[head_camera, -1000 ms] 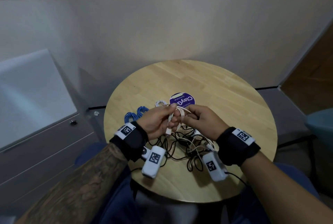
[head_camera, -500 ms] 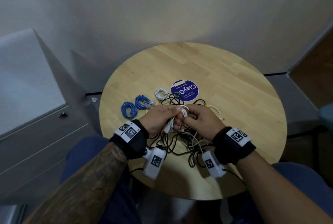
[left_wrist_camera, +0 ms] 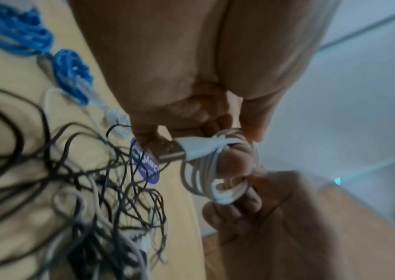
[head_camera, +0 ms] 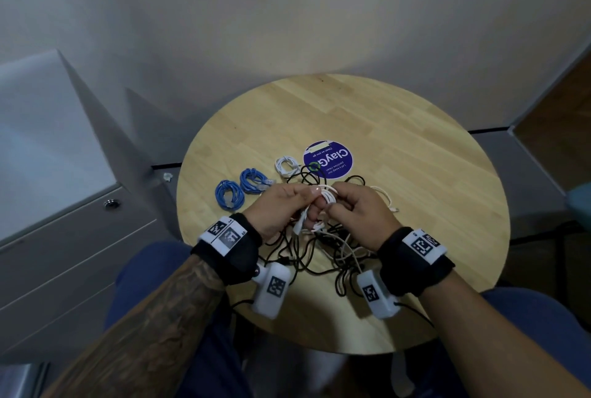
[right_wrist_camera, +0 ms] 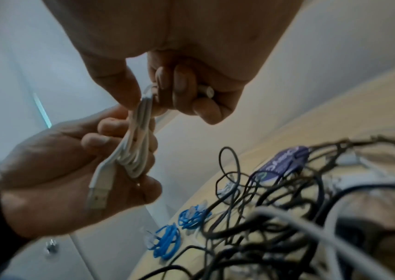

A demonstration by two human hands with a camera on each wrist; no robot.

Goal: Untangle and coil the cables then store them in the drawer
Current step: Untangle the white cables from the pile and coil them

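Above the round wooden table, both hands work a white USB cable. My left hand grips its wound loops, and the USB plug sticks out below the fingers. My right hand pinches the top of the same coil between thumb and fingers. Under the hands lies a tangle of black and white cables. Two blue coiled cables and a small white coil lie to the left on the table.
A round purple sticker is stuck near the table's middle. A grey drawer cabinet with a lock stands at the left, drawers closed. A grey wall runs behind the table. The person's blue-clad knees sit under the near edge.
The head camera has tilted downward, so the table sits lower in view. Both hands stay together on the white cable, with the coil now wound tighter between them.
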